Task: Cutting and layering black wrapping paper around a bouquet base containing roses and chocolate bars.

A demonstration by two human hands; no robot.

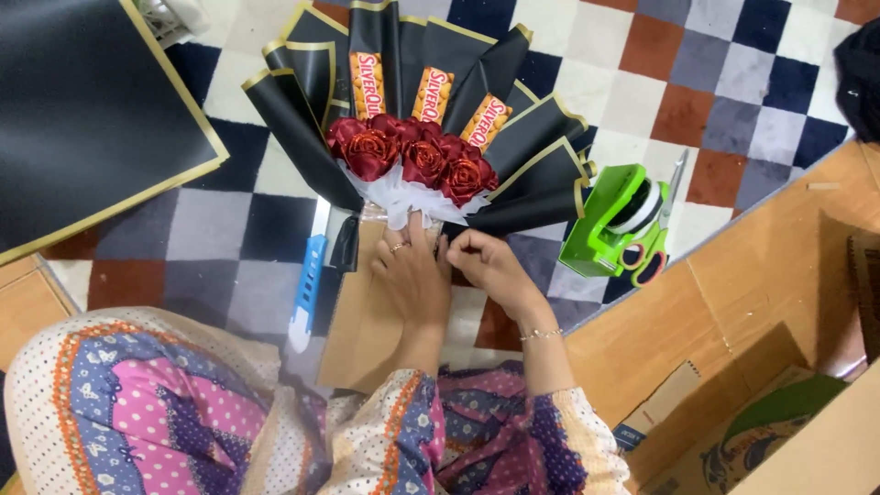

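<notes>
A bouquet (417, 110) lies on the chequered floor, wrapped in black paper with gold edges. It holds several glittery red roses (412, 156), white tissue and three orange snack bars (433, 92). My left hand (412, 270), with a ring, grips the bouquet's stem end just below the white tissue. My right hand (490, 266) is pinched against the same spot from the right, fingers closed on the wrapping.
A brown cardboard piece (362, 321) lies under my hands. A blue utility knife (307, 289) lies to the left, a green tape dispenser (614, 220) with scissors to the right. Black wrapping sheets (82, 119) are at upper left, open cardboard boxes (733, 367) at lower right.
</notes>
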